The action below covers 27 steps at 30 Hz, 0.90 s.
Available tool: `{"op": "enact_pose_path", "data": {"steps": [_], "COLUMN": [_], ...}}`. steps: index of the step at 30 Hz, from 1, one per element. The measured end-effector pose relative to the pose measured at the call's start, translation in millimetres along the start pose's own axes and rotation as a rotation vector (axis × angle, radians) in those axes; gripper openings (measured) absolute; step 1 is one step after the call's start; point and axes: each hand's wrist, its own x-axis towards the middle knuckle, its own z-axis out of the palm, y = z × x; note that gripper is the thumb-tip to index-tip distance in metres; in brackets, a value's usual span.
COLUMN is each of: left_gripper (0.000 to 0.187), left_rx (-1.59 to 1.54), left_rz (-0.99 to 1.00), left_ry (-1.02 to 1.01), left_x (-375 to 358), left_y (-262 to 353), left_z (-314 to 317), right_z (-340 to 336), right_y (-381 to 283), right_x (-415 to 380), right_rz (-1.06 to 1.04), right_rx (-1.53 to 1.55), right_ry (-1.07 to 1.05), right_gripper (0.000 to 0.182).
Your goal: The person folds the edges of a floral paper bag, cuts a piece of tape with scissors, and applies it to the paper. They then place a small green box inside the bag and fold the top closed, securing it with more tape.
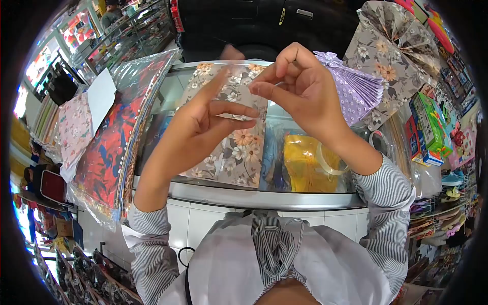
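A flat packet wrapped in grey floral paper (243, 157) lies on the glass counter (175, 96). Over its left part hangs my left hand (195, 122), fingers apart and slightly blurred, with nothing visible in it. My right hand (305, 86) is raised above the packet's upper right edge, its thumb and index finger curled close together; anything between them is too small to make out. A roll of clear tape (330, 161) rests on the counter below my right wrist. Pleated purple paper (351, 91) is just right of my right hand.
Plastic-covered sheets with red and blue prints (109, 147) are stacked at the left, topped by a white card (101, 101). A fanned floral paper piece (389, 61) stands at the upper right, near small green boxes (432, 124). A dark vehicle (229, 25) is beyond the counter.
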Motion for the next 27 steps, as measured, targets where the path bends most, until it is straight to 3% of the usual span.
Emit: {"op": "enact_pose_path", "data": {"steps": [5, 6, 9, 10, 13, 16, 19, 24, 27], "left_gripper": [0.086, 0.079, 0.075, 0.062, 0.048, 0.039, 0.039, 0.057, 0.058], "left_rx": [-0.093, -0.073, -0.090, 0.001, 0.423, 0.558, 0.962, 1.159, 1.212], "left_rz": [-0.198, -0.297, -0.294, -0.244, -0.112, -0.133, -0.043, -0.108, -0.084], "left_ry": [-0.017, 0.014, -0.072, -0.090, 0.009, 0.128, 0.042, -0.214, -0.191], "left_x": [12, 12, 7, 5, -12, -34, -54, -68, -73], "left_y": [-8, -8, -33, -32, -31, -27, -30, -59, -68], "left_z": [-36, -28, -29, -30, -36, -37, -28, -14, -11], "right_z": [-5, -9, -23, -26, -25, -12, -1, 9, 14], "right_y": [-5, -13, -30, -31, -12, 9, 28, 57, 67], "right_x": [11, 18, 39, 44, 50, 39, 32, 33, 31], "right_rz": [-0.144, -0.151, -0.162, -0.183, -0.281, -0.219, -0.088, -0.020, 0.057], "right_rx": [0.133, 0.089, 0.094, 0.106, 0.029, -0.058, -0.025, -0.013, 0.035], "right_ry": [-0.038, 0.010, -0.015, -0.063, -0.185, -0.257, -0.252, -0.252, -0.252], "right_gripper": [0.023, 0.022, 0.013, 0.013, 0.017, 0.022, 0.022, 0.034, 0.040]}}
